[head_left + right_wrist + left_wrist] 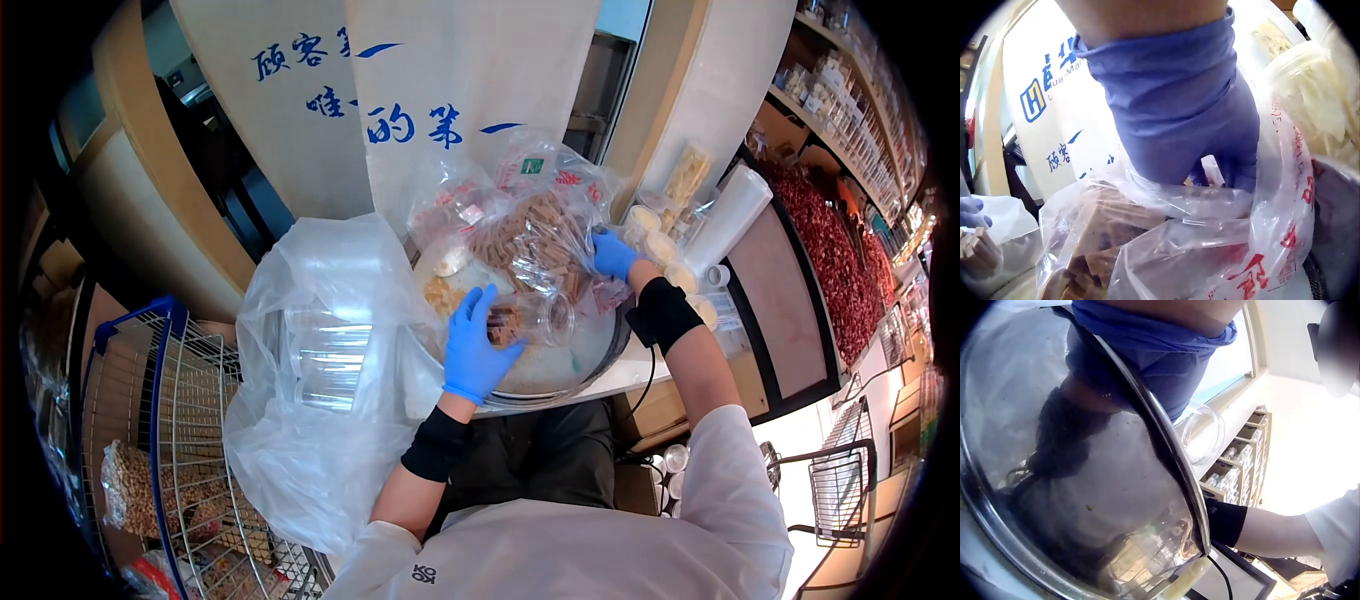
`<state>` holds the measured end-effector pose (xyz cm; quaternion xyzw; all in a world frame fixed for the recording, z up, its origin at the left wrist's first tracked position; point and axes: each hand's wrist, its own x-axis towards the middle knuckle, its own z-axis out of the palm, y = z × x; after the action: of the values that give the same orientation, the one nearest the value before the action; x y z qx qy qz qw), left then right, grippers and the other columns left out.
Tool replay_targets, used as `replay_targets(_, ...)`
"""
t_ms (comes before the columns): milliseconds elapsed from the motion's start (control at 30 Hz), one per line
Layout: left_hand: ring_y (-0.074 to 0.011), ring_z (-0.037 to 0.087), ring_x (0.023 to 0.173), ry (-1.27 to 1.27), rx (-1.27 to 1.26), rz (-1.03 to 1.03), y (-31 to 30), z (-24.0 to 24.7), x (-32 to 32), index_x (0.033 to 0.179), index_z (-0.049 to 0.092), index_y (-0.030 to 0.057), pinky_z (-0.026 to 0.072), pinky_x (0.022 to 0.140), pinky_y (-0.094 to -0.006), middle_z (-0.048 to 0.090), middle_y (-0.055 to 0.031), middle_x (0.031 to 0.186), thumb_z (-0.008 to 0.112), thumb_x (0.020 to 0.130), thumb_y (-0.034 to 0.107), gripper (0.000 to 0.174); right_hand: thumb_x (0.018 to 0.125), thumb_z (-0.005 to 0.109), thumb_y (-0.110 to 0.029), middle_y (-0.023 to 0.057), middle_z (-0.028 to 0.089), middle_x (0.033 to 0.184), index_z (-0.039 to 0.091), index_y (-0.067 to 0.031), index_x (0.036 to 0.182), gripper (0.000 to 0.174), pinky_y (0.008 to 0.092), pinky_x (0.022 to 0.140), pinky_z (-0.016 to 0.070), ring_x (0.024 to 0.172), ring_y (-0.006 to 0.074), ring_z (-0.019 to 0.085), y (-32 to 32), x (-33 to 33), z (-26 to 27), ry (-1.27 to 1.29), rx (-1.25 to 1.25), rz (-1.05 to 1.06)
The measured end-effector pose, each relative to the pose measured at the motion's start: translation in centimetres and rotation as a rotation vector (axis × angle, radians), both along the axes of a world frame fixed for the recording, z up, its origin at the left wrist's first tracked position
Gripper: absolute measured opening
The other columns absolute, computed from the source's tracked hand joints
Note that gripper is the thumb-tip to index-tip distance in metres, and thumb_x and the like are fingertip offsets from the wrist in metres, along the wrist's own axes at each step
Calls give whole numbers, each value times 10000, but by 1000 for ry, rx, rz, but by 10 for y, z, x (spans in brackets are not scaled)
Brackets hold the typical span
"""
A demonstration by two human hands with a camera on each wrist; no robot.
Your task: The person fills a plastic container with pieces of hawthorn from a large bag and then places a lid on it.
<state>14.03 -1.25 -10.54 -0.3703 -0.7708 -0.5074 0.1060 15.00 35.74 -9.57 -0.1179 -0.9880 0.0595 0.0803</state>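
My blue-gloved left hand (475,345) grips a clear plastic jar (548,318) lying on its side over the round metal tray (545,378). Brown sticks show inside it near my fingers, and its rim faces right. In the left wrist view the jar (1204,434) shows past the glove. My right hand (613,255), also gloved, holds the right edge of a clear plastic bag (1179,250) with red print. Its fingers bend down behind the film, tips mostly hidden. A heap of brown sticks (530,240) lies in the bag, left of that hand.
Left of the tray, a big translucent bag (330,350) holds stacked clear containers. Tubs of pale food (660,245) and a plastic roll (730,220) stand right. A shopping cart (170,420) is at far left. A black cable (648,380) hangs by my right wrist.
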Motion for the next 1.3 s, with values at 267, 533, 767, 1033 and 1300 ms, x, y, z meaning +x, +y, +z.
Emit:
replay_targets(267,-383,481,1231,5,3,-7,0,0,0,1410,447,117,430,1020,-430,446,-209,1395,867,629,227,894,839,611,-233,272,668,968,655,-12,1031,297,489,800,513,917,444,641,-34,19,26,-21,-186,-59)
replay_targets(533,-377,492,1222,10,-18,-8,-1,0,-1,1406,450,103,435,1016,-427,458,-213,1390,868,629,246,893,785,631,-251,248,688,964,698,-19,1016,334,468,800,516,894,414,664,-8,-3,25,-427,-92,59)
replay_targets(767,-403,492,1232,85,29,-14,0,-5,-4,1390,456,76,431,1025,-444,492,-242,1343,860,630,250,878,814,634,-256,221,694,930,687,-15,935,276,458,742,522,835,397,661,-12,11,13,-97,-54,-7)
replay_targets(1033,-455,471,1207,54,56,54,-4,-8,-4,1404,423,99,415,1022,-476,461,-258,1355,815,652,248,861,858,575,-169,248,657,857,618,33,1012,258,471,718,511,824,428,641,69,-13,-59,250,510,359)
replay_targets(1300,-435,468,1240,52,130,57,6,-14,-6,1378,457,55,407,1039,-473,535,-225,1301,818,665,272,828,870,654,-156,94,604,806,603,-10,1045,234,313,677,484,680,177,557,-35,39,48,622,-386,11)
